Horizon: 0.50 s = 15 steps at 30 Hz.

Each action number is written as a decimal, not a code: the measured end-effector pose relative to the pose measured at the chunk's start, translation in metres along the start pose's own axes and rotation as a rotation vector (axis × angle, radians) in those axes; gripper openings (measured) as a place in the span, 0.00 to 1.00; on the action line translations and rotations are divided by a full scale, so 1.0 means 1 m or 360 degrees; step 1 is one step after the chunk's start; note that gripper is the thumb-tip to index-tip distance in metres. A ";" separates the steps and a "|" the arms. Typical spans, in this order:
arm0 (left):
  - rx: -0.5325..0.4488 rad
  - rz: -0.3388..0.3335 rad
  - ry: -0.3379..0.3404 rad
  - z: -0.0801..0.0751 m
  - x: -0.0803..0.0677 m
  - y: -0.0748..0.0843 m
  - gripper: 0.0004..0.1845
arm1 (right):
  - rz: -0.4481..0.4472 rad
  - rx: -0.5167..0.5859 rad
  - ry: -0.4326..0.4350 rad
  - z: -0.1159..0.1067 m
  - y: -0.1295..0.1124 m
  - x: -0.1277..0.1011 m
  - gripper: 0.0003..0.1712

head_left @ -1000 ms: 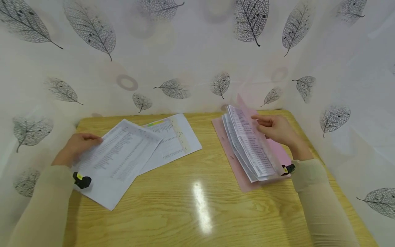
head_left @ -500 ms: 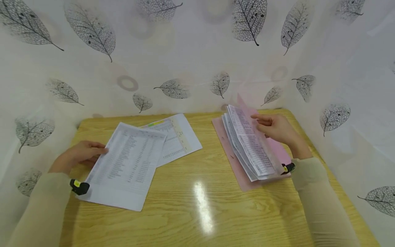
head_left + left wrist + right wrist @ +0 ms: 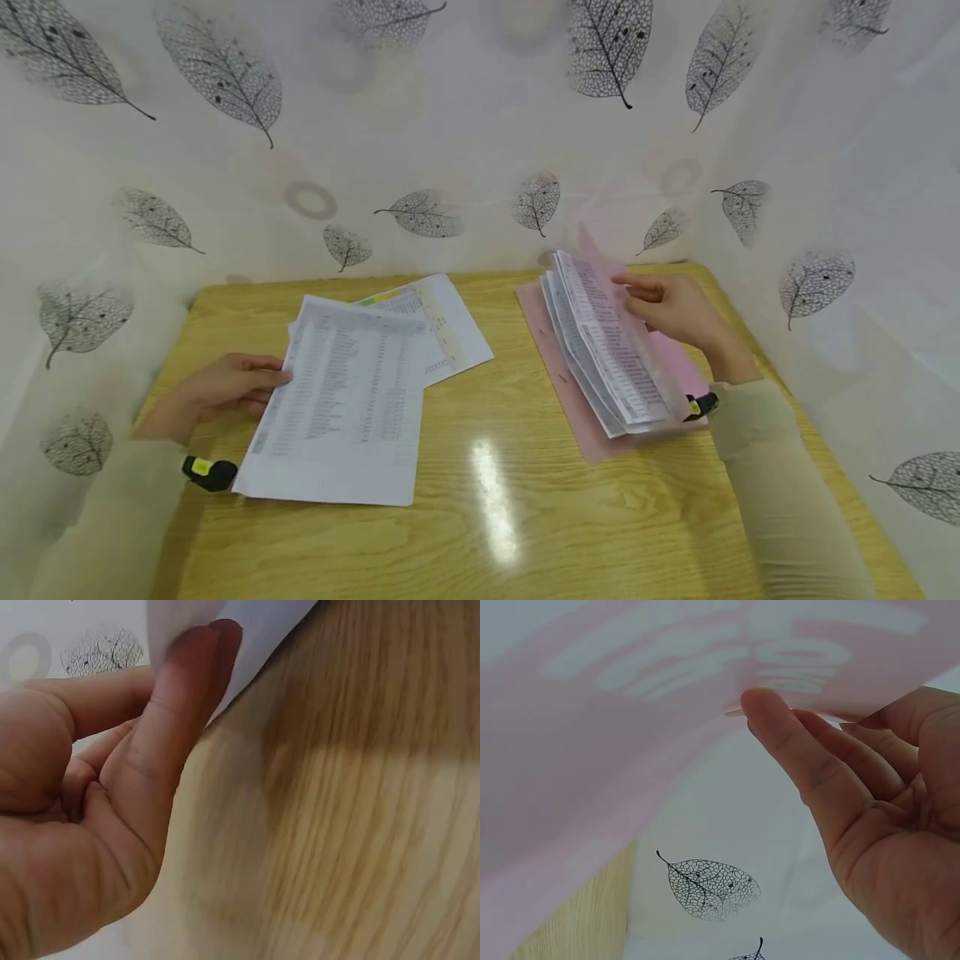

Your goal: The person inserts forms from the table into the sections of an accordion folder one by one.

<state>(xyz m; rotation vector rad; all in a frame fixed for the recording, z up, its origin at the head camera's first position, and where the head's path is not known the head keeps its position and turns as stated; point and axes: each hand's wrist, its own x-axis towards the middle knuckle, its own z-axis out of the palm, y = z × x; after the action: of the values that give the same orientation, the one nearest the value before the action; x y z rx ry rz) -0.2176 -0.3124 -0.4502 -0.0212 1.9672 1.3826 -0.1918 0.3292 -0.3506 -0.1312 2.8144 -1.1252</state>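
A white printed sheet (image 3: 339,400) covered in columns of small text lies flat on the tabletop (image 3: 495,517), its left edge pinched. It overlaps a second sheet (image 3: 431,325) with a coloured strip. To the right, a pink folder (image 3: 558,375) lies open, its stack of printed pages (image 3: 603,350) lifted and fanned on edge.

The left hand (image 3: 225,390) has slid toward the middle of the counter (image 3: 495,517), drawing the printed sheet (image 3: 341,400) it pinches along with it. That sheet, tilted a second ago, now lies nearly square to the counter's near edge and covers more of the colour-striped sheet (image 3: 438,321) behind it.
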 end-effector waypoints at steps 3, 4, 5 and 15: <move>-0.0064 0.0062 -0.0015 0.007 0.002 0.000 0.25 | -0.0019 -0.0040 0.0063 -0.003 0.000 -0.001 0.26; -0.0088 0.0079 -0.0019 0.010 0.004 0.000 0.23 | -0.0030 -0.0048 0.0085 -0.004 0.001 -0.001 0.26; -0.0112 0.0090 -0.0013 0.012 0.005 0.000 0.21 | -0.0038 -0.0059 0.0107 -0.005 0.001 -0.001 0.25; -0.0220 0.0162 0.0053 0.050 0.024 0.011 0.23 | -0.0067 0.0018 0.0116 -0.009 0.003 -0.001 0.25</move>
<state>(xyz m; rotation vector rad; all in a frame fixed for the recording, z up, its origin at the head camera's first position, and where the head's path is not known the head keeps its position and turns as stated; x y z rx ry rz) -0.2129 -0.2572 -0.4626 -0.0084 1.9190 1.5918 -0.1922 0.3376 -0.3455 -0.1519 2.8815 -1.1775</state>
